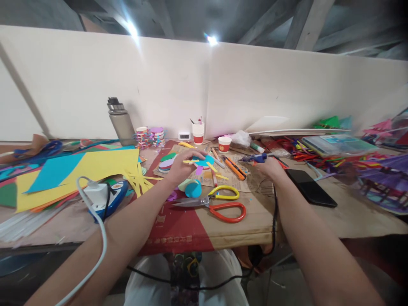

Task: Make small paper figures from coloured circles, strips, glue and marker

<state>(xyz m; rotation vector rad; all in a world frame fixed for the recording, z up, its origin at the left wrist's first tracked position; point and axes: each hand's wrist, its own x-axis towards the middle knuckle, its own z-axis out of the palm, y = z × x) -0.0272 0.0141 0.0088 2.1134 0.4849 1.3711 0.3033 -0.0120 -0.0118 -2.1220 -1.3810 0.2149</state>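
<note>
My left hand (184, 166) is closed on a blue paper disc (208, 160), from which yellow and purple strips stick out. To the right, my right hand (270, 166) grips a blue hot glue gun (259, 158), its dark nozzle pointing left and a black cord hanging below. Large scissors (208, 203) with yellow and red handles lie partly open in front of both hands. Loose paper circles (193, 188), blue and pale green, rest beside the scissors. An orange utility knife (235, 168) lies between the hands. More coloured paper ovals (167, 163) sit left of my left hand.
Yellow and blue paper sheets (95, 165) cover the left side, near a blue power strip (111, 199) with a white plug. Behind stand a bottle (121, 123) and paper cups (225, 145). A black phone (310, 188) and purple craft piece (387, 178) lie right.
</note>
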